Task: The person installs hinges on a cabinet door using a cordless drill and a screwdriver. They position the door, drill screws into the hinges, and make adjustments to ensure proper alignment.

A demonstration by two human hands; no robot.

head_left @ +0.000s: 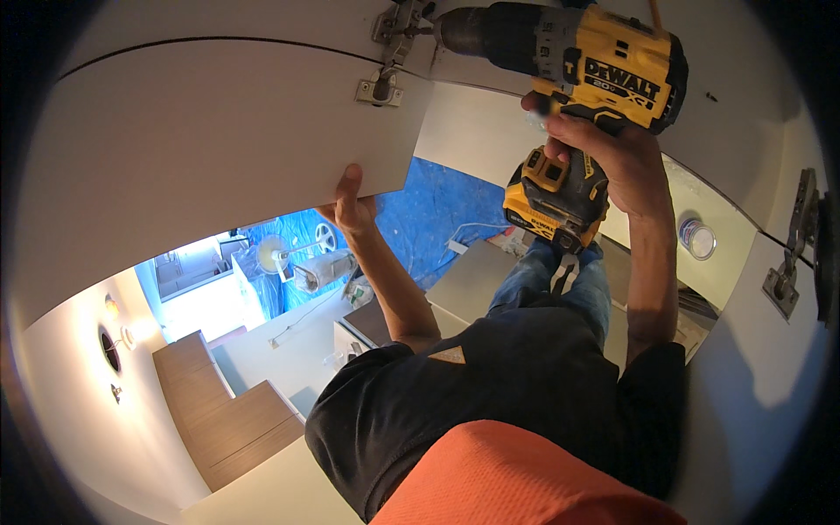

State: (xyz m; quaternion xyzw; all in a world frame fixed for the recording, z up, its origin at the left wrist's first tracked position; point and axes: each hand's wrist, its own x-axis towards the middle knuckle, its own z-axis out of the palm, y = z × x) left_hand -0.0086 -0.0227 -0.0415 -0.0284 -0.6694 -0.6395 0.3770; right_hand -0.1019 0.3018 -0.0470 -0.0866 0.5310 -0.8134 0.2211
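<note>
The right hand (626, 162) has its fingers wrapped around the handle of a yellow-and-black cordless drill (612, 66), nose beside 1 silver metal hinge (381, 91). The left hand (352, 210) grasps a flat white door panel (236, 140) by its edge.

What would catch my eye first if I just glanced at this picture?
Probably the big yellow-and-black drill at the top, gripped in the right hand with its front end up by a metal hinge. Next comes the broad pale panel at upper left, its lower edge held by the left hand. Bright orange fabric at the bottom and blue sheeting near the middle also stand out.
</note>
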